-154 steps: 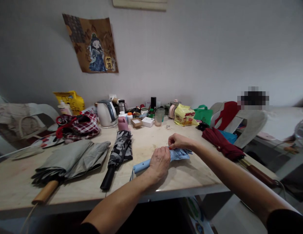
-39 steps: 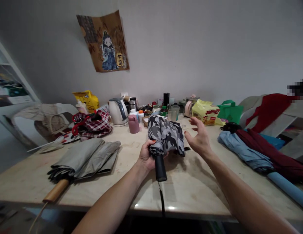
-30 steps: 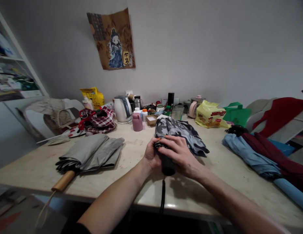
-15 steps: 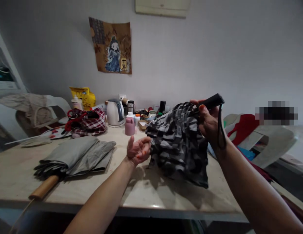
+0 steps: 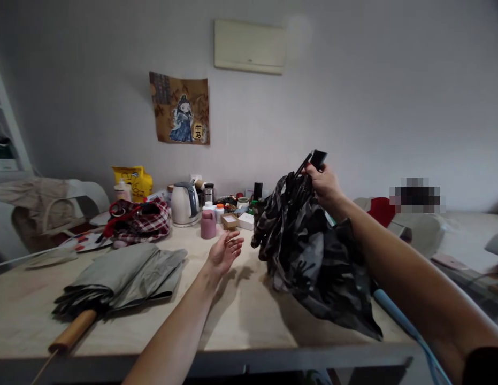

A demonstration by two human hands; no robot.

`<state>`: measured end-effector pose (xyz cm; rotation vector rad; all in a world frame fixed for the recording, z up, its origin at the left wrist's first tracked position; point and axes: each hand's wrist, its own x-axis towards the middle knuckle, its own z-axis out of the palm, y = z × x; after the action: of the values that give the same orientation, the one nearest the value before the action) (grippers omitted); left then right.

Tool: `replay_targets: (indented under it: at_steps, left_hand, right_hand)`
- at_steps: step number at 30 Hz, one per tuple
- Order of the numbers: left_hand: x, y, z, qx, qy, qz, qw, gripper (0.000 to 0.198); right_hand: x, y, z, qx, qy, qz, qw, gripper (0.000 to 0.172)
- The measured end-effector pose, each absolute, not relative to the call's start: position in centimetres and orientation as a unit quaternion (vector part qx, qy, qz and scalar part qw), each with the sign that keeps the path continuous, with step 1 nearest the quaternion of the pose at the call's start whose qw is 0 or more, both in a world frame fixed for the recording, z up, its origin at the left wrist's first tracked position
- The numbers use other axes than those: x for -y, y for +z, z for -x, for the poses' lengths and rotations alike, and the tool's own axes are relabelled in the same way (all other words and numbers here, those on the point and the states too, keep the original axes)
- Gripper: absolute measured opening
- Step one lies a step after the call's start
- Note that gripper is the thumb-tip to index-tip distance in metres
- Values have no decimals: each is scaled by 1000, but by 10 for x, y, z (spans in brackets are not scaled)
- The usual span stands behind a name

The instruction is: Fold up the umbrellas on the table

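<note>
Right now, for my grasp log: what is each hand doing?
Left hand: open, empty, above the table.
Right hand: shut on the camouflage umbrella, held up by its handle, canopy hanging loose.

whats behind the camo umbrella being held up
Left of the camo umbrella, a white box and a black bottle peek out; a blue handle shows below right. The rest of the table behind it is covered.

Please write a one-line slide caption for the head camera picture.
The right hand holds a camouflage umbrella up by its handle over the table; the open left hand hovers beside it.
</note>
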<state>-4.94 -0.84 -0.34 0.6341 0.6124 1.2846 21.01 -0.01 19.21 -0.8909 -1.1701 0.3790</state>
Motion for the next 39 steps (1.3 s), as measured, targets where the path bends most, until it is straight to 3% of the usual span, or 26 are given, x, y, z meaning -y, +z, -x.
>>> replay_targets:
  at_steps: [2, 5, 7, 12, 15, 18, 22, 27, 33, 39]
  left_hand:
    - [17, 2, 44, -279, 572, -373, 675, 37]
    - [29, 13, 39, -245, 577, -480, 613, 65]
    - [36, 19, 38, -260, 595, -523, 552, 69]
    - [61, 32, 41, -366, 612, -635, 296, 38]
    - [88, 48, 37, -349, 602, -700, 159, 23]
    - [113, 66, 29, -313, 581, -745, 102, 14]
    - [122, 76, 23, -283, 582, -736, 201, 13]
    - [114, 73, 25, -274, 630, -581, 437, 26]
    - [118, 66, 17, -215, 524, -498, 656, 38]
    - [114, 63, -7, -207, 442, -498, 717, 27]
  right_hand:
    - [-7, 187, -213, 512, 190, 434, 717, 23]
    - [-14, 170, -211, 515, 218, 477, 678, 22]
    - [-14, 156, -206, 537, 237, 489, 645, 19]
    - [9, 150, -201, 621, 270, 479, 559, 18]
    - [29, 163, -203, 703, 308, 464, 443, 20]
    - [39, 173, -203, 745, 292, 442, 405, 16]
    - [34, 184, -209, 710, 162, 426, 537, 15]
    - [41, 194, -221, 687, 30, 339, 642, 25]
    - [70, 167, -212, 717, -85, 270, 638, 24]
    - [66, 145, -211, 696, -150, 280, 644, 24]
